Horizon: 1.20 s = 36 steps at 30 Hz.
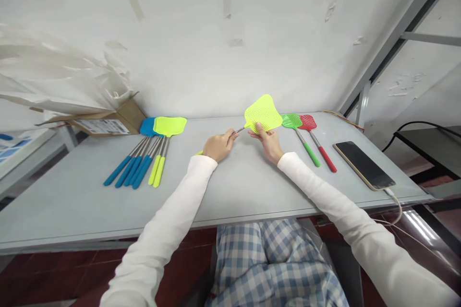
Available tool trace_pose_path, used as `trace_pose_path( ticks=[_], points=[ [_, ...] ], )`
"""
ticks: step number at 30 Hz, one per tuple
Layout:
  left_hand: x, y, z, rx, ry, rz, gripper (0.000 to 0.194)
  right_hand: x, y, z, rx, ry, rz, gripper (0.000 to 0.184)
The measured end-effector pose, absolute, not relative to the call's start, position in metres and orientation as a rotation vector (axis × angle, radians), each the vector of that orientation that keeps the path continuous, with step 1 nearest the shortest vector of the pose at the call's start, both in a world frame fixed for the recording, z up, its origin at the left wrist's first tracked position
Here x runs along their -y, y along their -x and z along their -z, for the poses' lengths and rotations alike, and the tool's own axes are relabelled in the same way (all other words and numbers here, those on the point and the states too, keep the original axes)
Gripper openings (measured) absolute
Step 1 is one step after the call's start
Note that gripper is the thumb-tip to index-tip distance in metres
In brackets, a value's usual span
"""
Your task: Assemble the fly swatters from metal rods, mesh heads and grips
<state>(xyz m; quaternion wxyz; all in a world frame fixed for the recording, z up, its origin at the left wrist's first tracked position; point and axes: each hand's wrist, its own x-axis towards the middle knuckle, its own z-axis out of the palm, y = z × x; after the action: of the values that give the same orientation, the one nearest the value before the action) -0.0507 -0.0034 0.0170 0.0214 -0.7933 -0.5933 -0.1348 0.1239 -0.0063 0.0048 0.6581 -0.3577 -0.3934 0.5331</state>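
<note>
A neon yellow plastic fly swatter (263, 113) is held up over the table between my hands. My left hand (219, 147) is closed around its thin metal shaft, and a bit of yellow handle shows beyond that hand. My right hand (265, 142) pinches the base of the mesh head. To the left lie several blue fly swatters (129, 168) and a pair of yellow ones (158, 165), their heads stacked. On the right are a green fly swatter (300, 134) and a red fly swatter (316, 149), side by side.
All of this rests on a grey table (82, 196) set against a white wall. A smartphone (363, 165) with a charging cable lies at the right. A cardboard box (108, 122) under white plastic sheeting stands at the back left. My checked trousers show below the table's front edge.
</note>
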Motion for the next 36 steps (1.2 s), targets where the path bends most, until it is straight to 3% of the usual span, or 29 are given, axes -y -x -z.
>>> trace_pose_path(
  ticks=[9, 14, 19, 25, 27, 30, 34, 36],
  points=[
    [0.007, 0.049, -0.018, 1.858, 2.410, 0.451, 0.046, 0.008, -0.127, -0.003, 0.917, 0.802, -1.233, 0.047],
    [0.017, 0.041, -0.022, 1.954, 2.332, 0.798, 0.040, 0.008, -0.136, -0.017, 1.013, 0.792, -1.224, 0.049],
    [0.026, 0.030, -0.032, 1.915, 2.533, 1.701, 0.038, 0.018, -0.153, -0.025, 1.410, 0.894, -1.126, 0.049],
    [0.031, 0.017, -0.044, 1.623, 2.605, 3.124, 0.009, 0.052, -0.147, -0.021, 2.053, 1.046, -0.925, 0.042],
    [0.030, 0.014, -0.042, 1.606, 2.458, 3.375, 0.010, 0.061, -0.142, -0.022, 2.153, 1.060, -0.886, 0.035],
    [0.026, 0.014, -0.033, 1.834, 2.637, 3.074, 0.015, 0.070, -0.142, -0.023, 2.113, 1.214, -0.876, 0.029],
    [0.020, 0.024, -0.020, 2.350, 2.904, 2.103, 0.031, 0.087, -0.160, -0.019, 2.032, 1.494, -0.745, 0.025],
    [0.022, 0.034, -0.015, 2.365, 2.936, 1.733, 0.032, 0.098, -0.174, -0.018, 2.020, 1.713, -0.580, 0.022]
  ],
)
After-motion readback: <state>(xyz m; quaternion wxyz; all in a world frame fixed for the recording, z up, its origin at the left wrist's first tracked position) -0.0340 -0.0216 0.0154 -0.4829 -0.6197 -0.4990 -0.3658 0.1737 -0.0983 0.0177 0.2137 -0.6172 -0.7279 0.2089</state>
